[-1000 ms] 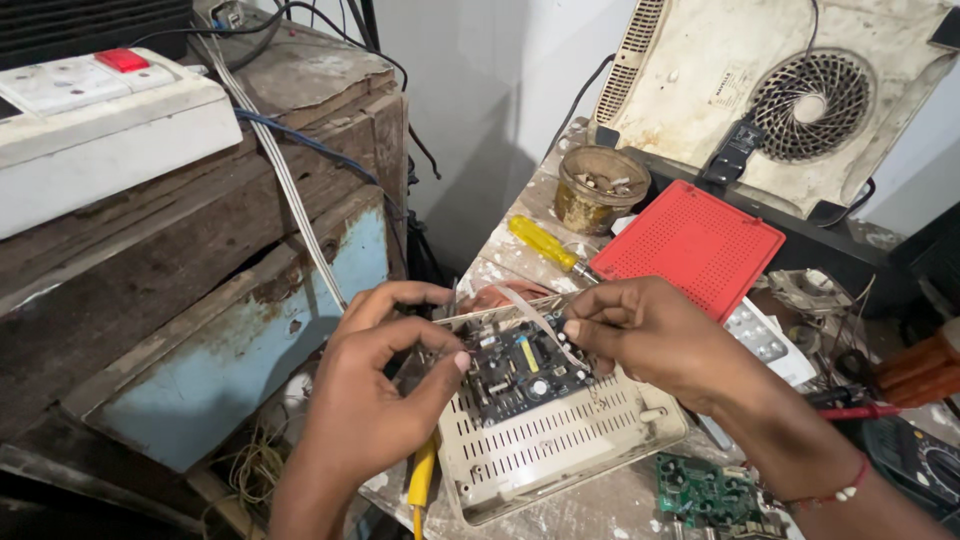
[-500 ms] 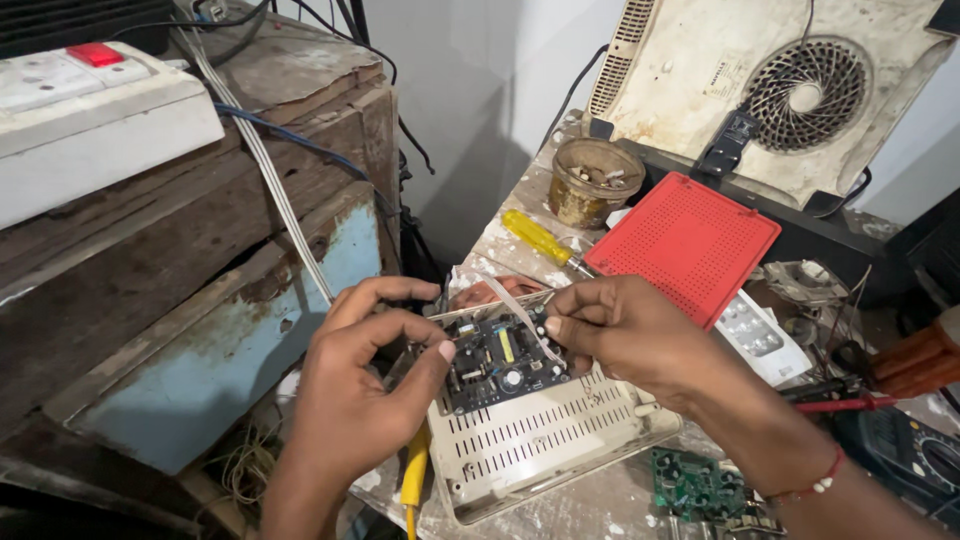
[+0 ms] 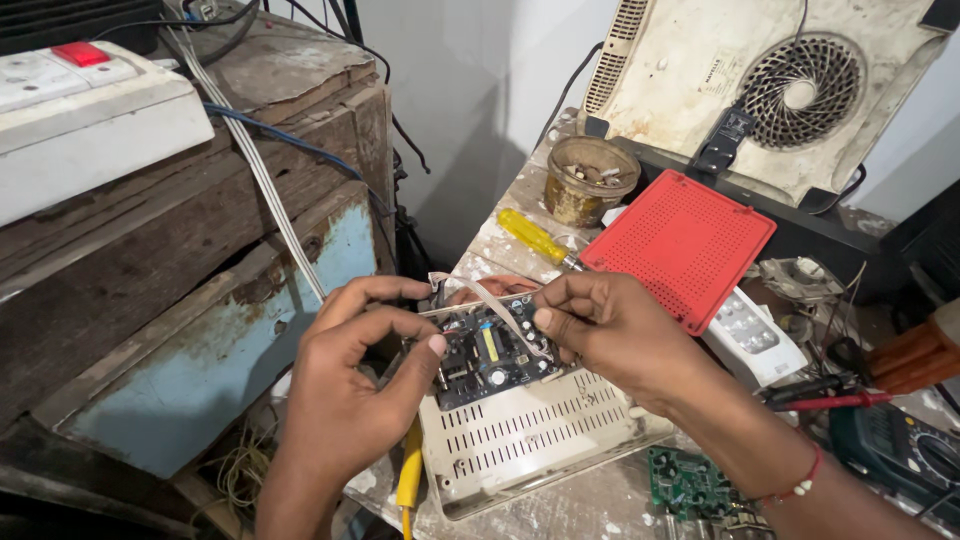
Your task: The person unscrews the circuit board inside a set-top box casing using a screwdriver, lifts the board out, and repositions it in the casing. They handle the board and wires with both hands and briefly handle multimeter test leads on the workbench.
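Left hand (image 3: 345, 415) curled around the left edge of a small black circuit board (image 3: 487, 355), thumb tip pressed on the board's near-left corner, fingers hooked over its far edge: grip pinching the board. Right hand (image 3: 625, 335) at the board's 3 o'clock, thumb and forefinger pressed together on a pale flat ribbon wire (image 3: 497, 305) arching over the board's top. Board held just above a vented beige plastic casing (image 3: 530, 440), low centre on the paint-spattered bench (image 3: 500, 235).

At 12 o'clock from the board, a yellow-handled screwdriver (image 3: 535, 237) lying flat; beyond it a grimy round tin (image 3: 592, 180). At 1 o'clock, a red perforated tray (image 3: 680, 245), leaning on a white remote (image 3: 755, 335). At 5 o'clock, a green circuit board (image 3: 688, 482) beside the right wrist. At 9 to 10 o'clock, a worn wooden crate (image 3: 190, 280) with a blue-painted face, a white switch box (image 3: 90, 120) on top.
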Demonstrator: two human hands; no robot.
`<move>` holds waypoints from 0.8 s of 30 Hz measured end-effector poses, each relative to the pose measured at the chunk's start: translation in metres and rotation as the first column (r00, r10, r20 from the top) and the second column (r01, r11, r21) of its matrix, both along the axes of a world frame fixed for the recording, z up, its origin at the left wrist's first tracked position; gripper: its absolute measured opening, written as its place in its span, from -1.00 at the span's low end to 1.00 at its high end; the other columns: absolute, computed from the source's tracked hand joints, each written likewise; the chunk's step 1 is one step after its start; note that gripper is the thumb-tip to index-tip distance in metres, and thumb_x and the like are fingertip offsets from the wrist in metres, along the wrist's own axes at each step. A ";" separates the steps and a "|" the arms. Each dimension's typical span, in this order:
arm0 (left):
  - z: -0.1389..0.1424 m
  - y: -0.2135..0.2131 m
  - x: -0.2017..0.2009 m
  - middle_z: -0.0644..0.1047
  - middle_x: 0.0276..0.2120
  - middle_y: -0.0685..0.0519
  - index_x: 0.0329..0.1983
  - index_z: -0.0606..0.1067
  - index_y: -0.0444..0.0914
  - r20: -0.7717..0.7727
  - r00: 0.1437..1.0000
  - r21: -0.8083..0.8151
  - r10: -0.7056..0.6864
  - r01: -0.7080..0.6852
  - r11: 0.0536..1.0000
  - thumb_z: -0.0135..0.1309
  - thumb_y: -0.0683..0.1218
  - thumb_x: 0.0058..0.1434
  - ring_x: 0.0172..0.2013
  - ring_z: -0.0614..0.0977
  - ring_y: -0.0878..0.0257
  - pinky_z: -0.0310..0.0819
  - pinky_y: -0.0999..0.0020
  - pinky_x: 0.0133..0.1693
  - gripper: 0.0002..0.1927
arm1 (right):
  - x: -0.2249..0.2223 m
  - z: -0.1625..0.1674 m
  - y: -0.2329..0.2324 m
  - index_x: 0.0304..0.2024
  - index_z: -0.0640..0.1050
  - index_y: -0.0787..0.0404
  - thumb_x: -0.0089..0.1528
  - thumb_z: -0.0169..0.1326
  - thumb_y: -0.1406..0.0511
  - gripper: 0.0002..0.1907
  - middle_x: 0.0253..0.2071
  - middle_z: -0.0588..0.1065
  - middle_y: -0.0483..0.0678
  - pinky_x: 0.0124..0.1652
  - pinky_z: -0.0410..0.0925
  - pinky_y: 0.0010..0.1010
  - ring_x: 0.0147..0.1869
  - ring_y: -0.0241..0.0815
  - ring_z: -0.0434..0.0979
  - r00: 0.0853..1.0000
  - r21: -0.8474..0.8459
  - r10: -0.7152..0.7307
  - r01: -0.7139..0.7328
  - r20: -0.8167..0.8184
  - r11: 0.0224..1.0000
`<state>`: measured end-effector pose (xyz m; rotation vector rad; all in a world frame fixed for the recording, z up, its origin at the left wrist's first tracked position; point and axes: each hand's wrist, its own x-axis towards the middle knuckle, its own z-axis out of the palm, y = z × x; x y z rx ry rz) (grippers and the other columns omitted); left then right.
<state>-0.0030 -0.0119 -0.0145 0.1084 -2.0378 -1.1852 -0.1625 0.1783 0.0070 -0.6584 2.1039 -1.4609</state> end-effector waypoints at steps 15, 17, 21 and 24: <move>0.000 0.003 -0.003 0.63 -0.06 -0.02 -0.38 0.63 -0.32 -0.001 1.000 0.012 0.001 -0.001 1.000 0.26 -0.19 0.05 -0.01 0.66 0.13 0.49 0.25 -0.02 -0.91 | -0.003 0.013 0.009 -0.23 0.61 0.31 0.26 0.13 0.35 -0.87 -0.55 0.46 -0.11 -0.58 0.16 -0.52 -0.53 -0.36 0.35 0.999 0.194 -0.039 0.039 -0.008 0.980; 0.000 0.005 -0.003 0.63 -0.06 -0.02 -0.39 0.63 -0.31 0.004 1.000 0.016 0.000 0.000 1.000 0.26 -0.19 0.05 -0.01 0.65 0.13 0.49 0.26 -0.02 -0.91 | -0.002 0.012 0.009 -0.23 0.60 0.31 0.26 0.12 0.33 -0.86 -0.55 0.47 -0.10 -0.59 0.18 -0.50 -0.53 -0.35 0.37 0.998 0.219 -0.067 0.063 0.010 0.974; 0.001 0.007 -0.005 0.63 -0.07 -0.02 -0.40 0.62 -0.32 0.007 1.000 -0.002 0.009 -0.009 1.000 0.26 -0.19 0.05 -0.02 0.65 0.13 0.49 0.26 -0.03 -0.91 | -0.004 0.009 0.009 -0.23 0.59 0.34 0.26 0.10 0.36 -0.87 -0.54 0.48 -0.08 -0.59 0.28 -0.44 -0.53 -0.32 0.42 0.998 0.135 -0.045 0.039 0.045 0.990; 0.001 0.007 -0.005 0.63 -0.07 -0.03 -0.40 0.62 -0.32 0.018 1.000 0.015 0.001 -0.001 1.000 0.26 -0.19 0.05 -0.02 0.65 0.13 0.49 0.26 -0.03 -0.91 | -0.005 0.005 0.009 -0.23 0.59 0.35 0.26 0.11 0.36 -0.87 -0.54 0.48 -0.08 -0.56 0.33 -0.43 -0.53 -0.30 0.42 0.997 0.131 -0.054 0.047 0.048 0.990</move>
